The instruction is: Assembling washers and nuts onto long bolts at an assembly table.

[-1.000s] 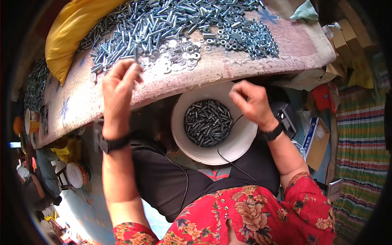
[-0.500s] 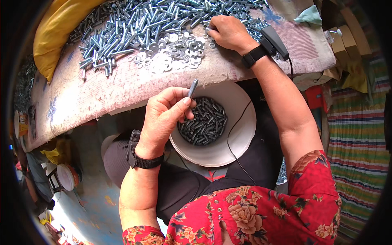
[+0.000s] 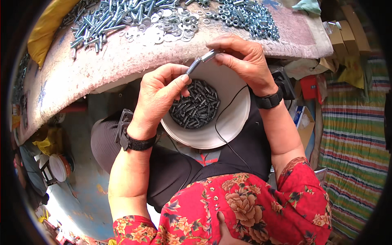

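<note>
In my left hand (image 3: 157, 96), a dark grey threaded bolt (image 3: 192, 67) is pinched between thumb and forefinger, slanting up to the right. My right hand (image 3: 245, 61) grips a shiny silver metal piece (image 3: 209, 56) at the bolt's upper end, and the two meet there. The silver piece's exact kind is hard to make out. Below both hands, a white bucket (image 3: 237, 118) between my legs holds many dark metal bolts (image 3: 196, 104). Beyond them on the cloth-covered table lie a heap of silver bolts (image 3: 106, 22), flat washers (image 3: 171, 26) and nuts (image 3: 249, 18).
The table's pink cloth edge (image 3: 94, 71) runs just beyond my hands. A thin black cable (image 3: 222, 132) crosses the bucket's rim. A yellow cushion-like bundle (image 3: 47, 32) lies at the table's left. Cardboard boxes (image 3: 341, 41) and a striped sheet (image 3: 355, 139) are at the right.
My right hand has come back from the pile on the table to the bolt in my left hand, bringing a silver piece. The view has shifted, with the table higher in it.
</note>
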Motion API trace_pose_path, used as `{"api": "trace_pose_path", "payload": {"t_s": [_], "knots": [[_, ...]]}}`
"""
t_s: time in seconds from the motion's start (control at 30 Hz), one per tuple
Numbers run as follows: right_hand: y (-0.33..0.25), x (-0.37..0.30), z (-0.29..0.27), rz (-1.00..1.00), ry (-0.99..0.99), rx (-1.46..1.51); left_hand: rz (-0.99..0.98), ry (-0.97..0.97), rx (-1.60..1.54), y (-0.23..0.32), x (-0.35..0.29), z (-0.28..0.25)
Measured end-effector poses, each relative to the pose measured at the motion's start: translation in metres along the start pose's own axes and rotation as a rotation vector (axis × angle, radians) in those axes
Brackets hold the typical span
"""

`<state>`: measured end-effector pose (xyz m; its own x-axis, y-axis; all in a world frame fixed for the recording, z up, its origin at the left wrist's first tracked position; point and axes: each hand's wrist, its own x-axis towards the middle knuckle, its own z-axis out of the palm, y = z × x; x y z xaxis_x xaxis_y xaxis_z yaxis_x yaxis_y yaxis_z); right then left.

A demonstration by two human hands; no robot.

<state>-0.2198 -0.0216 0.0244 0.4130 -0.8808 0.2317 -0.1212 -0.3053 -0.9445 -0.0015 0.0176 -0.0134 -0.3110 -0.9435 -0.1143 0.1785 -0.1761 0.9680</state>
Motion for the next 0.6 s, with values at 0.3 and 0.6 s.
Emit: {"api": "trace_pose_path", "payload": {"t_s": [0.3,0.6], "knots": [[0.004,-0.01,0.008,0.06,-0.009,0.082,0.065,0.002,0.131,-0.002,-0.003,0.008],[0.009,-0.008,0.037,0.077,-0.033,-0.192,0.177,0.006,0.103,-0.018,-0.004,0.009]]}}
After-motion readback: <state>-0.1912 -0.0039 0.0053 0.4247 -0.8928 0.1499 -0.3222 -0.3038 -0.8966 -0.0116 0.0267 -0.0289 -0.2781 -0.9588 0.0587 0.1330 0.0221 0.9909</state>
